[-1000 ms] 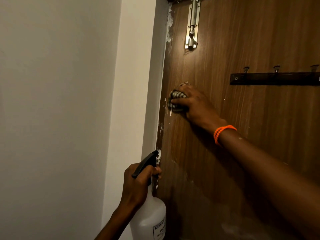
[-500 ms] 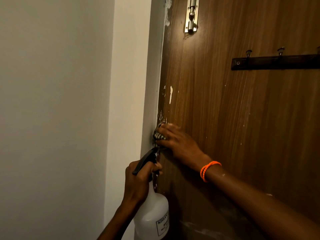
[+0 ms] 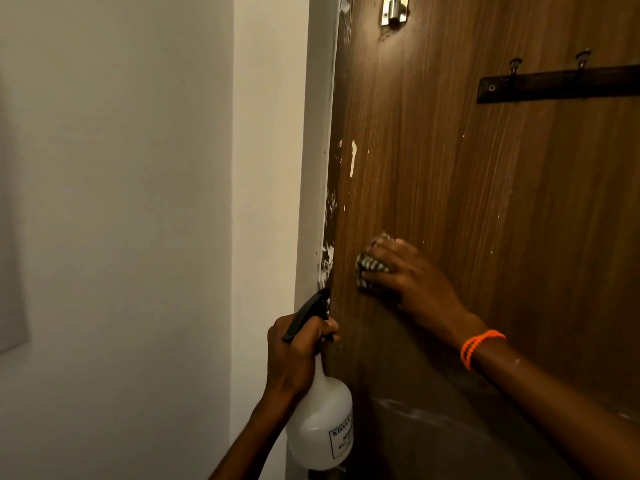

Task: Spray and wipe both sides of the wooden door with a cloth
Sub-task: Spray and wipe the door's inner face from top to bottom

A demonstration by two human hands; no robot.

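Starting at the left of the frame, only a pale wall (image 3: 114, 202) is seen, and overspray could mark it if the nozzle is fired from where it now sits. At lower centre the bottle (image 3: 320, 424) is held by the left hand (image 3: 294, 355), whose fingers are curled round the neck just under the black trigger head (image 3: 306, 315). The nozzle is pointed up toward the door's edge, so a squeeze from here would likely wet the white frame (image 3: 311, 168) and the chipped paint beside it (flakes could be loosened further). The bottle hangs only from that neck grip, and a wet palm could let it slip.

Right of centre, the cloth (image 3: 370, 268) is bunched small and pressed to the door (image 3: 485, 202) by the right hand (image 3: 412, 278), its fingers bent over the wad and pinning it flat to the wood. Because so little cloth shows beyond the fingers, bare skin may be dragged over the surface and smears left. White specks and a pale streak above the hand may be dried paint, which wiping alone is unlikely to lift.

At upper right a hook rail (image 3: 554, 84) is fixed, and the cloth could be snagged on it. The bolt (image 3: 394, 12) at top could catch it too.
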